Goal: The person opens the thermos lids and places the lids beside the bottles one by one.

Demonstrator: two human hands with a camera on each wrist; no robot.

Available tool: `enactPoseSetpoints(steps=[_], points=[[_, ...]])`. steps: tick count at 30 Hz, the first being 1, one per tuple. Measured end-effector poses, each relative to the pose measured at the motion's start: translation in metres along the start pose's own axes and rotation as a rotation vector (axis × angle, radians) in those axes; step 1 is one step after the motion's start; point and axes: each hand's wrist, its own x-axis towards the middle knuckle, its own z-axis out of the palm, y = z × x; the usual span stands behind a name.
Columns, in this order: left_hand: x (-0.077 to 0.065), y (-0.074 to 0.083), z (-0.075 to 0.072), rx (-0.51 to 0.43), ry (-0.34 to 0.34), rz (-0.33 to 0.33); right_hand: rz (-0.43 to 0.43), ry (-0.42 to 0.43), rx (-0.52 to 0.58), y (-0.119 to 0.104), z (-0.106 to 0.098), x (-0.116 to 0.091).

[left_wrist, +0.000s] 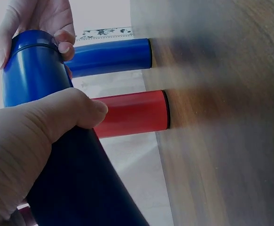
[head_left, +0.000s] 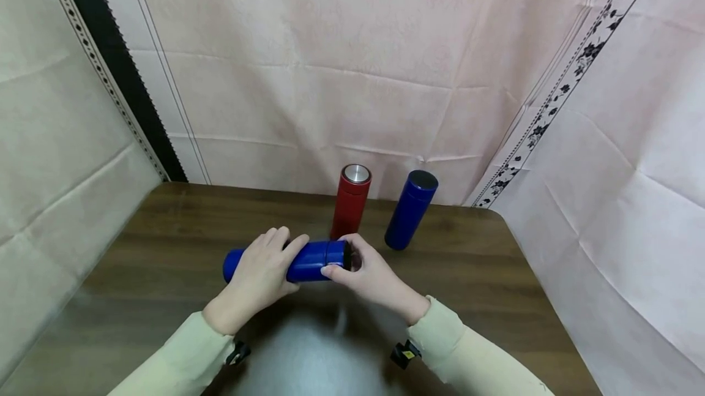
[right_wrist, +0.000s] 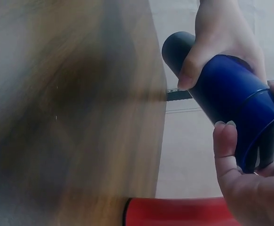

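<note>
A blue thermos flask (head_left: 308, 262) lies sideways in both hands above the table, its dark-topped lid end pointing right. My left hand (head_left: 263, 267) wraps round its body, with the thumb across the side in the left wrist view. The lid end (right_wrist: 261, 127) is held by my right hand (head_left: 368, 270), thumb and fingers round its rim. Behind the hands stands a red thermos flask (head_left: 350, 203) with a silver top. To its right is a second blue thermos flask (head_left: 410, 211), upright with a dark top.
The brown wooden table (head_left: 182, 231) ends at a pale cloth backdrop (head_left: 308, 96). Cloth side walls rise left and right, the right one edged by a floral border (head_left: 567, 84). Small black devices (head_left: 404, 353) sit at the wrists.
</note>
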Motion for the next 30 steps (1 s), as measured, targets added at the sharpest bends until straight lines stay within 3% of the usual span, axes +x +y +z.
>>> enactPoseSetpoints(steps=[5, 15, 23, 26, 30], points=[[0.0024, -0.0023, -0.0025, -0.030, -0.016, 0.000, -0.085, -0.019, -0.076, -0.0033, -0.0021, 0.0004], [-0.0008, -0.0035, -0.0007, -0.106, -0.078, -0.018, -0.281, -0.061, -0.344, -0.0099, -0.0071, -0.0038], [-0.0019, -0.0008, 0.0015, -0.117, -0.084, -0.030, -0.392, -0.020, -0.446, -0.0019, -0.0042, -0.0064], [-0.0023, 0.0006, 0.0015, -0.120, -0.080, -0.049, -0.353, -0.008, -0.390, -0.0006, -0.0025, -0.0071], [-0.0016, 0.0025, 0.0017, -0.104, -0.038, -0.061, -0.122, -0.021, -0.108, -0.0006, -0.0021, -0.0059]])
